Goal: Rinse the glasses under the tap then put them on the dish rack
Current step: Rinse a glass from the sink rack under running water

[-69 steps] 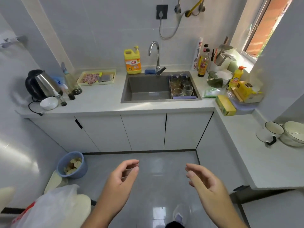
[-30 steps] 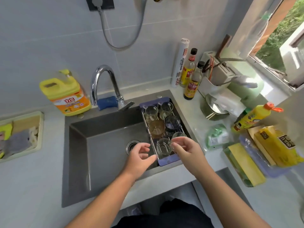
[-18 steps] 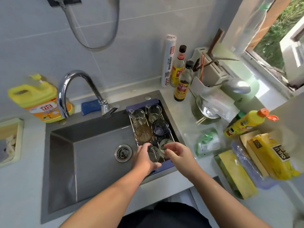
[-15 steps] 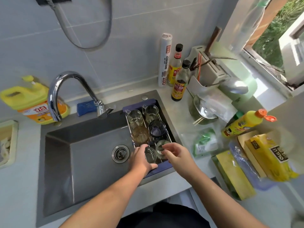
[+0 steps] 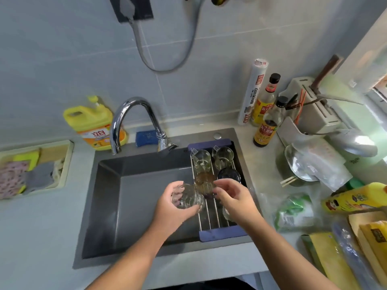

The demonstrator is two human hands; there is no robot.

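Note:
My left hand (image 5: 171, 212) is shut on a clear glass (image 5: 187, 198), held tilted over the grey sink (image 5: 129, 201) just left of the dish rack (image 5: 222, 234). My right hand (image 5: 234, 200) hovers over the rack's middle with its fingers apart, fingertips near an amber glass (image 5: 204, 183). On the rack stand two clear glasses (image 5: 202, 161) at the back, a dark blue glass (image 5: 229, 174), and a clear one (image 5: 227, 213) partly hidden under my right wrist. The chrome tap (image 5: 134, 105) arches over the sink's back edge; no water runs.
A yellow detergent jug (image 5: 94, 124) and a blue sponge (image 5: 145, 138) sit behind the sink. A tray of cloths (image 5: 31, 168) lies to the left. Sauce bottles (image 5: 268, 126), a knife block (image 5: 314, 109), bags and a yellow bottle (image 5: 356, 198) crowd the right counter.
My left hand has taken a clear glass from the front of the rack and carried it left over the sink. My right hand has risen a little above the rack.

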